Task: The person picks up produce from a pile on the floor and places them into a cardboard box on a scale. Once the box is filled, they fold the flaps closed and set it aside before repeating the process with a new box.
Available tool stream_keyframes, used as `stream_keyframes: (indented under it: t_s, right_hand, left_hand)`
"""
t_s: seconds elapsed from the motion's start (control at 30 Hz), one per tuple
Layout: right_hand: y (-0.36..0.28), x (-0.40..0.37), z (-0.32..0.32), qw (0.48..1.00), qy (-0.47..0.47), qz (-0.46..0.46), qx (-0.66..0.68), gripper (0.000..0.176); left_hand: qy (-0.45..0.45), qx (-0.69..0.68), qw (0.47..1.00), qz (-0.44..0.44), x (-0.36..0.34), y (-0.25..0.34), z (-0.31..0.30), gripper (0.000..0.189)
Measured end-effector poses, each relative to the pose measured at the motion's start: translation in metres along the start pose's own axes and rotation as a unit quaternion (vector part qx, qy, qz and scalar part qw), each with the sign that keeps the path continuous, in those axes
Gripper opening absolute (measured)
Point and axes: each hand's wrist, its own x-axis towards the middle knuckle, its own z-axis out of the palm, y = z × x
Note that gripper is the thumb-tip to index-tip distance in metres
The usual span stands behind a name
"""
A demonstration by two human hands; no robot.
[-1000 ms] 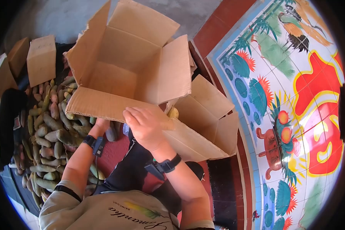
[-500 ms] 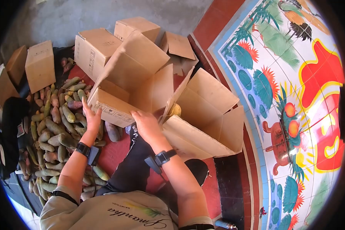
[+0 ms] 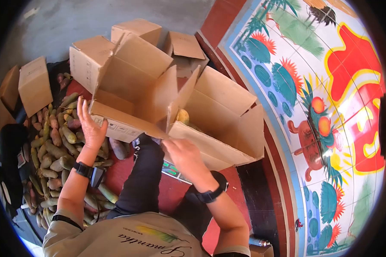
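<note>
An open, empty-looking cardboard box (image 3: 133, 81) tilts toward me in the centre, its flaps spread. My left hand (image 3: 92, 126) is at its near left corner, fingers apart and raised along the edge. My right hand (image 3: 182, 154) lies at the near right corner, between this box and a second open box (image 3: 227, 115); its fingertips are partly hidden, and I cannot make out what they hold. A yellowish root vegetable (image 3: 182, 116) shows inside the second box, near its left side.
A large heap of radish-like vegetables (image 3: 55, 150) covers the floor at the left. Closed cardboard boxes (image 3: 34, 85) stand behind it and along the grey wall. A green-marked panel (image 3: 171, 169) lies below the second box. A painted tile wall (image 3: 309, 107) runs along the right.
The camera view has shifted. The centre box's near flap has dropped lower, my right hand has moved right and down toward the second box, and the green-marked panel has come into view.
</note>
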Motion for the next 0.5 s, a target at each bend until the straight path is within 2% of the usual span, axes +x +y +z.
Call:
stream_keyframes:
  t_s: [0.17, 0.3, 0.4, 0.43, 0.5]
  right_hand:
    - [0.024, -0.077, -0.061, 0.98, 0.084, 0.091, -0.153, 0.02]
    - [0.043, -0.138, -0.099, 0.945, 0.125, 0.216, -0.212, 0.014]
    - [0.041, -0.163, -0.118, 0.923, 0.173, 0.278, -0.204, 0.012]
    - [0.04, -0.17, -0.121, 0.911, 0.186, 0.305, -0.204, 0.012]
    - [0.039, -0.183, -0.123, 0.91, 0.189, 0.305, -0.206, 0.013]
  left_hand:
    - [0.022, 0.037, 0.986, 0.159, 0.0, 0.024, -0.004, 0.077]
    - [-0.009, -0.006, 0.978, 0.211, -0.004, 0.052, 0.004, 0.069]
    - [-0.216, 0.069, 0.949, 0.219, -0.002, 0.082, 0.011, 0.055]
    - [-0.214, 0.069, 0.949, 0.22, 0.001, 0.081, 0.016, 0.055]
    - [-0.289, 0.123, 0.927, 0.207, 0.006, 0.071, 0.031, 0.054]
